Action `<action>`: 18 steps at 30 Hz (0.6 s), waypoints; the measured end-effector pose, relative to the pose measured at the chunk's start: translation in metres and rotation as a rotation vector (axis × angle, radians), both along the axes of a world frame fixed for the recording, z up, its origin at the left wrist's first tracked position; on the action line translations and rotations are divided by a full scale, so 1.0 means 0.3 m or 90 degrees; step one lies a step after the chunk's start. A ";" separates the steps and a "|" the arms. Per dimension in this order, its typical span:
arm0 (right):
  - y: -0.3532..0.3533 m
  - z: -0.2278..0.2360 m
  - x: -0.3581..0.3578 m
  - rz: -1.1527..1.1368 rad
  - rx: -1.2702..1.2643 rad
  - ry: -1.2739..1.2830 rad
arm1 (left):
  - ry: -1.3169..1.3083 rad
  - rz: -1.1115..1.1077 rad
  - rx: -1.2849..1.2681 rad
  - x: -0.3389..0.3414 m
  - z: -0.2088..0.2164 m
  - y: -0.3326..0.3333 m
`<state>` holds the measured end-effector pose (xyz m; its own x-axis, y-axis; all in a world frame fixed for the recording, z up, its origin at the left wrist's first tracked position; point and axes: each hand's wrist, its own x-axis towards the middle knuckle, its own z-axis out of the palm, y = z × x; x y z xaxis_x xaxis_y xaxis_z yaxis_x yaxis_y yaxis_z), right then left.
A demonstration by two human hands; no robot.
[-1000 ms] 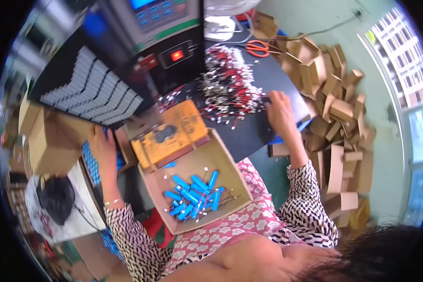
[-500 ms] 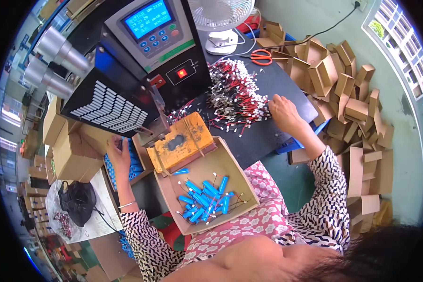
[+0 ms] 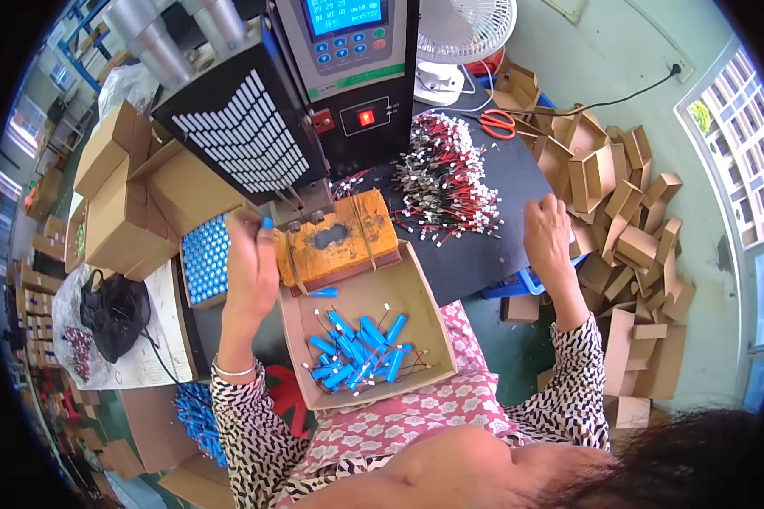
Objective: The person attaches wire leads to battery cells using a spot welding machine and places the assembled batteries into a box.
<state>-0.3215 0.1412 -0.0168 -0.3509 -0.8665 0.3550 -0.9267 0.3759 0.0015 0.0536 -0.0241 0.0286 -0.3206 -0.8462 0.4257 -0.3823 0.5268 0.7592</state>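
Battery (image 3: 267, 223), blue. Head view: left-hand grip is grasping it, one end poking out at the fingertips; left hand (image 3: 250, 259) is hovering just beside the left end of an orange block (image 3: 352, 246). To its left, a box of batteries (image 3: 206, 261) is standing, ends up. Right hand (image 3: 547, 237), fingers curled, is hovering near the right edge of the dark counter (image 3: 511, 174); cannot tell whether that grip is holding anything. Connector wires (image 3: 450, 178) are lying heaped between block and right hand, orange-handled scissors (image 3: 497, 125) beyond. Black machine (image 3: 369, 140) is standing behind the block. Cardboard tray (image 3: 433, 327) before the torso is holding loose blue batteries with wires (image 3: 361, 348).
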 end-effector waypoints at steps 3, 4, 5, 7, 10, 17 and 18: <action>-0.006 0.080 0.067 0.064 -0.079 -0.033 | -0.055 -0.066 -0.027 -0.034 0.021 0.044; -0.019 0.130 0.118 0.071 -0.047 -0.102 | -0.083 -0.067 0.022 -0.027 0.017 0.054; -0.029 0.159 0.153 0.065 -0.040 -0.102 | -0.107 -0.078 0.068 -0.043 0.017 0.058; -0.078 0.182 0.246 0.321 -0.160 -0.444 | -0.054 -0.049 0.132 -0.083 0.022 0.082; -0.160 0.205 0.378 0.422 -0.086 -0.618 | -0.033 -0.097 0.120 -0.106 -0.017 0.066; -0.278 0.181 0.496 0.437 0.006 -0.853 | -0.023 -0.059 -0.059 -0.169 -0.052 0.075; -0.297 0.170 0.511 0.431 0.008 -0.858 | -0.017 -0.060 -0.077 -0.159 -0.069 0.070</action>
<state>-0.1681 0.0521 0.0341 0.0570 -0.9940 0.0937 -0.2309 -0.1044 -0.9674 0.0058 -0.0032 0.0080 -0.4089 -0.7552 0.5124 -0.3463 0.6479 0.6785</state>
